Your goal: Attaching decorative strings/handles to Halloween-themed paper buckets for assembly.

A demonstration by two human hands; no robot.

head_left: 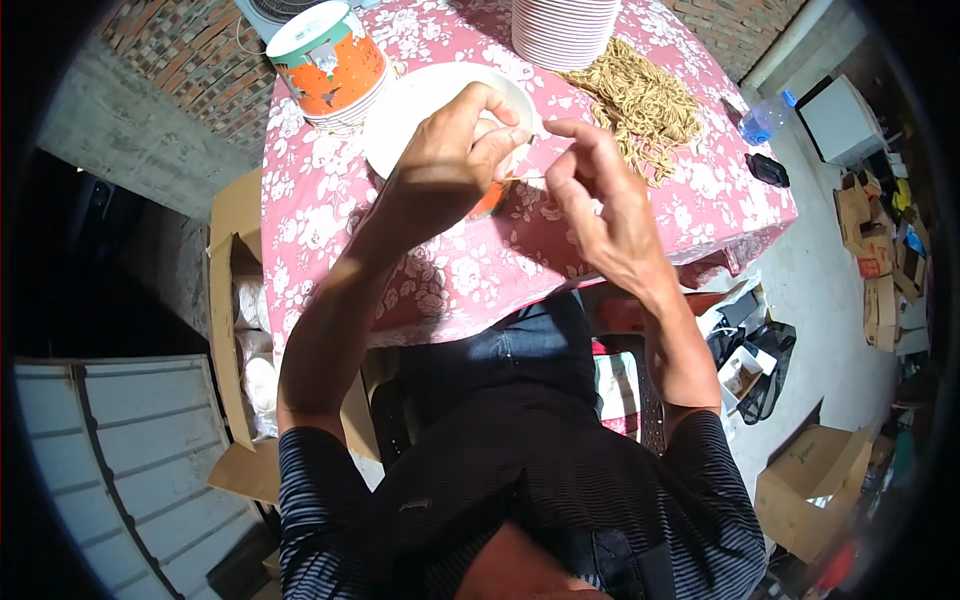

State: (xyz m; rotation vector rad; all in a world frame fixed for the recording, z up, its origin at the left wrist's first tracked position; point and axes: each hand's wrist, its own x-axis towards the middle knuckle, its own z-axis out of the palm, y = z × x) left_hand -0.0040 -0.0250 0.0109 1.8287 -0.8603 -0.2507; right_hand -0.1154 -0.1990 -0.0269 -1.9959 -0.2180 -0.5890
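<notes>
A round white-lined paper bucket (430,85) opens upward above the table, and a bit of its orange outer wall (487,203) shows below my left hand. Over its near right rim, my left hand (450,155) is closed, thumb and forefinger pressed together; the lower fingers are partly hidden. A short stretch of thin tan cord (528,179) runs from beside the bucket to my right hand (603,205). There thumb and finger pinch its end, with the forefinger raised and bent. Beyond the right hand lies a tangled heap of tan cords (645,95).
Nested orange-and-green buckets (335,80) stand at the far left of the pink floral tablecloth (455,285). A tall stack of white-rimmed buckets (565,30) stands at the back. To the right are a bottle (768,118) and a black object (768,169). Cardboard boxes (232,330) flank me.
</notes>
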